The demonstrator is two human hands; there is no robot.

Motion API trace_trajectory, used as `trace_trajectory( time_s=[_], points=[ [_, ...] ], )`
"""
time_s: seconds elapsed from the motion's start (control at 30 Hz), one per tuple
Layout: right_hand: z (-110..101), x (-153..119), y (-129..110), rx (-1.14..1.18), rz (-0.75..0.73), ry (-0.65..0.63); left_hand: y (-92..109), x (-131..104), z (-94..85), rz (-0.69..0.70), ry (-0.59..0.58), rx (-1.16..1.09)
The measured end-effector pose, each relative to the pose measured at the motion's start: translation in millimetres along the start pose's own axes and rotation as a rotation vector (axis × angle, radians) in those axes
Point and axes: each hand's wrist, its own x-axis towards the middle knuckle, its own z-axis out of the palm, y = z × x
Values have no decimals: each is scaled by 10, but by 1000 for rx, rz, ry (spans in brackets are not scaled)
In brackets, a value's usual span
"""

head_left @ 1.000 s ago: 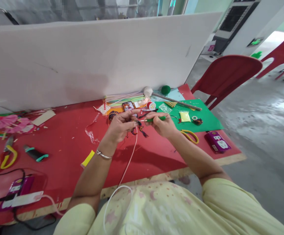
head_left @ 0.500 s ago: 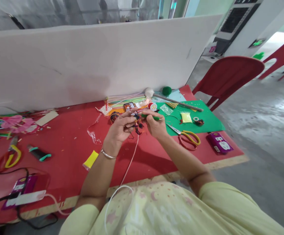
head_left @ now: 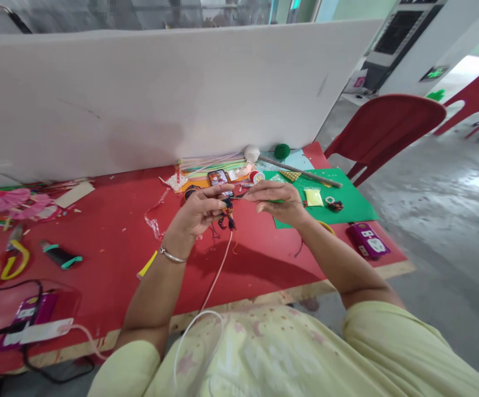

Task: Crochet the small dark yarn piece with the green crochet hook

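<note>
My left hand (head_left: pixel 200 209) is closed, pinching a small piece of dark multicoloured yarn work (head_left: pixel 229 212) that dangles below the fingertips. My right hand (head_left: pixel 278 196) is closed round a slim green-handled crochet hook (head_left: pixel 276 201), mostly hidden by the fingers. Between the two hands runs a dark strand or the hook's shaft; which one I cannot tell. Behind my left fingers sits a dark yarn ball (head_left: pixel 192 190), partly covered. A phone (head_left: pixel 218 177) with a lit screen lies just beyond both hands.
Scissors (head_left: pixel 326 226) are mostly hidden under my right forearm. A green sheet (head_left: pixel 346 193) holds a yellow packet (head_left: pixel 313 197). Purple power sockets (head_left: pixel 369 240) sit at the right edge. Cutters (head_left: pixel 61 255) and a second pair of scissors (head_left: pixel 16 256) lie left. A white board (head_left: pixel 160 99) stands behind.
My right hand has turned palm-down and shifted right, away from the left hand, covering more of the green handle and the scissors. My left hand still pinches the yarn work.
</note>
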Motion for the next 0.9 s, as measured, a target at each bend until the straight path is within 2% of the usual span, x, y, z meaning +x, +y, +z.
trace_trajectory(
  time_s=[0.27,0.4,0.53,0.67,0.77,0.9],
  points=[
    [214,-90,107,145,92,248,-43,20,127,126,88,-28],
    [411,-174,177,253,260,391,-51,27,190,209,131,-8],
    [645,-212,187,492,408,547,-96,33,268,281,209,13],
    [814,-200,180,679,527,616,-165,41,289,291,227,-2],
    [796,-196,183,646,509,606,-156,24,266,273,216,-8],
    [570,-193,165,405,292,490,-68,-34,229,235,197,7]
  ],
)
